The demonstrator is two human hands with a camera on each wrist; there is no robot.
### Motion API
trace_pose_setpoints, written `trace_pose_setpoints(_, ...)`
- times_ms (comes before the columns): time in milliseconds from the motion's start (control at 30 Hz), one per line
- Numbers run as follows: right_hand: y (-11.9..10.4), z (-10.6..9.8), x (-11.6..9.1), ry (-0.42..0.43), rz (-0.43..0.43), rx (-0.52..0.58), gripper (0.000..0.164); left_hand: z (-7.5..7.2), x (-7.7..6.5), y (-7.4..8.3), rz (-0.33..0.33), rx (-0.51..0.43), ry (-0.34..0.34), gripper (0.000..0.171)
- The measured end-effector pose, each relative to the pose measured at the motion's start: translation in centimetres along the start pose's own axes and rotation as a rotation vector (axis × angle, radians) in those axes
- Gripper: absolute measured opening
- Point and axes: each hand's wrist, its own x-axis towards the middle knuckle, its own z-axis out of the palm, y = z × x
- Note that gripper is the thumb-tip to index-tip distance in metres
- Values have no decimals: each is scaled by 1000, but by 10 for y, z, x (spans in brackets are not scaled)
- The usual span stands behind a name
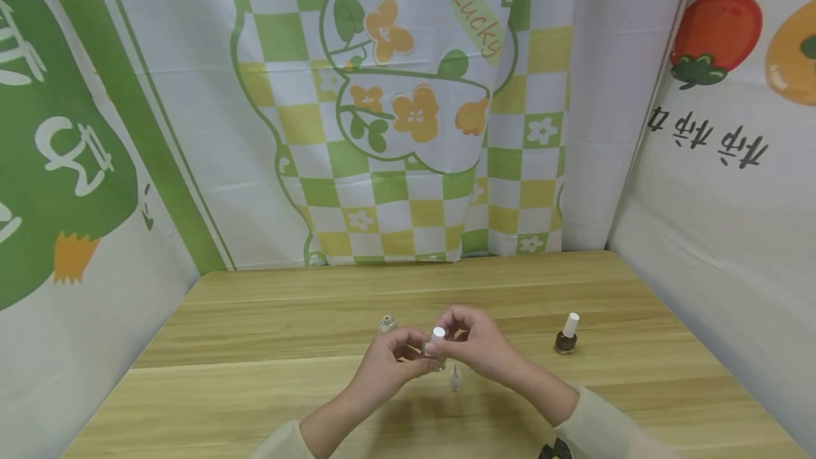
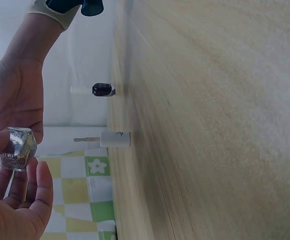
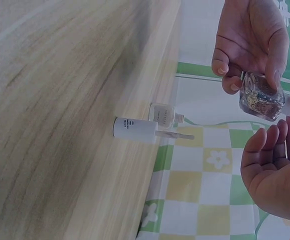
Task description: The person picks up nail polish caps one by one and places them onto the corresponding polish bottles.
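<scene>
Over the middle of the table, my left hand (image 1: 389, 361) grips a small clear nail polish bottle (image 3: 261, 97) with gold and silver glitter inside. The bottle has a white cap (image 1: 438, 333), which the thumb and fingers of my right hand (image 1: 481, 343) pinch. Just below the hands in the head view, a white brush cap (image 3: 135, 131) stands on the table, its brush pointing up. Behind the left hand is an uncapped clear bottle (image 3: 162, 115), partly hidden by that hand in the head view.
A dark nail polish bottle (image 1: 565, 342) with a white cap stands upright to the right on the wooden table (image 1: 255, 331). Printed cloth (image 1: 414, 218) hangs behind the table and along both sides. Part of a black object (image 1: 554, 450) shows at the bottom edge, beside the right sleeve.
</scene>
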Motion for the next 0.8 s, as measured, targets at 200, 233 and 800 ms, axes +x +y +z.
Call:
trace_pose_setpoints(200, 3, -2, 1, -28, -12, 1, 23, -1, 0, -1, -2, 2, -2, 24)
trace_pose_setpoints(233, 3, -3, 1, -40, -15, 5, 23, -1, 0, 0, -3, 2, -2, 24)
trace_pose_setpoints(800, 1, -14, 3, -159, -84, 35, 14, -2, -1, 2, -23, -12, -1, 26)
